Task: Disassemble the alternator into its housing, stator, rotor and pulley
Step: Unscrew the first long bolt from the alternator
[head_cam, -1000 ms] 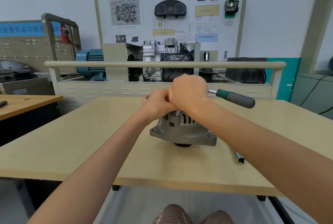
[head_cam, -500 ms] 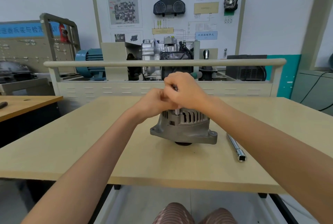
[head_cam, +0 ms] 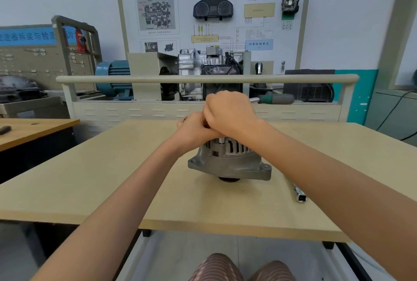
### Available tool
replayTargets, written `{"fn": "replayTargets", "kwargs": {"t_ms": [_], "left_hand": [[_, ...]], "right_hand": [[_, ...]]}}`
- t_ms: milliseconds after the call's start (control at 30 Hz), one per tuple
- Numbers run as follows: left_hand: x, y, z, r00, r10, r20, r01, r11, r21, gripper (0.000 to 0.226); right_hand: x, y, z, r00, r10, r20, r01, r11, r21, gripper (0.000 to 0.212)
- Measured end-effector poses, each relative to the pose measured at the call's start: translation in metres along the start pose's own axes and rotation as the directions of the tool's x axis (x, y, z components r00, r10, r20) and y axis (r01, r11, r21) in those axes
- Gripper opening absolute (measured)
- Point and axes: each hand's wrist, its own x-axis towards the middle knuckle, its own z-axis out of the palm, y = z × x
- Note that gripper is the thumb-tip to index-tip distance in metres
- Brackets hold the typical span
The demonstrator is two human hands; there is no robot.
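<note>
You had one wide-angle camera on your head, and it looked forward and down over both forearms at the table point(head_cam: 94, 181), close to the near edge. Your knees showed at the bottom border. It faced a railed bench point(head_cam: 203, 79) across the table and a wall panel point(head_cam: 214, 16) beyond. Straight lines bowed near the borders. No second view shared the scene.

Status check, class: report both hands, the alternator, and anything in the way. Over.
Right hand grips the ratchet, socket down on the alternator. Left hand holds its top. Alternator in one piece. Loose extension bar beside it, nothing blocking.
</note>
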Motion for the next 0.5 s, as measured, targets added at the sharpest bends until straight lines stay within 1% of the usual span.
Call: {"fn": "replayTargets", "kwargs": {"t_ms": [67,100,200,267,300,333,400,467,500], "left_hand": [[0.002,-0.008,-0.004,1.000,0.018,0.020,-0.017,0.999,-0.051,0.016],[0.002,-0.010,-0.006,0.999,0.032,0.038,-0.029,0.996,-0.082,0.007],[0.000,-0.011,-0.011,0.992,0.079,0.100,-0.065,0.988,-0.137,0.012],[0.001,-0.010,-0.011,0.991,0.075,0.109,-0.060,0.990,-0.129,0.009],[0.002,-0.010,-0.011,0.993,0.065,0.094,-0.054,0.992,-0.117,0.004],[0.003,-0.009,-0.010,0.996,0.053,0.072,-0.046,0.994,-0.100,0.006],[0.003,-0.006,-0.009,0.998,0.040,0.038,-0.037,0.997,-0.074,0.010],[0.002,-0.001,-0.007,0.999,0.042,0.007,-0.042,0.998,-0.049,0.016],[0.001,0.001,-0.005,0.999,0.049,-0.010,-0.049,0.998,-0.025,0.021]], "right_hand": [[-0.001,0.007,0.004,0.999,-0.047,-0.019,0.049,0.980,0.193,0.032],[-0.002,0.010,0.004,0.998,-0.062,-0.016,0.064,0.953,0.297,0.037],[-0.004,0.015,0.003,0.995,-0.093,-0.039,0.099,0.841,0.532,0.044],[-0.006,0.014,0.003,0.994,-0.089,-0.066,0.111,0.789,0.604,0.038],[-0.007,0.013,0.003,0.994,-0.085,-0.070,0.110,0.782,0.614,0.036],[-0.007,0.013,0.003,0.994,-0.085,-0.066,0.107,0.787,0.608,0.035],[-0.006,0.011,0.001,0.994,-0.100,-0.051,0.112,0.836,0.538,0.031],[-0.005,0.007,0.000,0.994,-0.105,-0.020,0.105,0.926,0.362,0.027],[-0.003,0.003,0.000,0.997,-0.080,-0.011,0.080,0.966,0.248,0.029]]}}
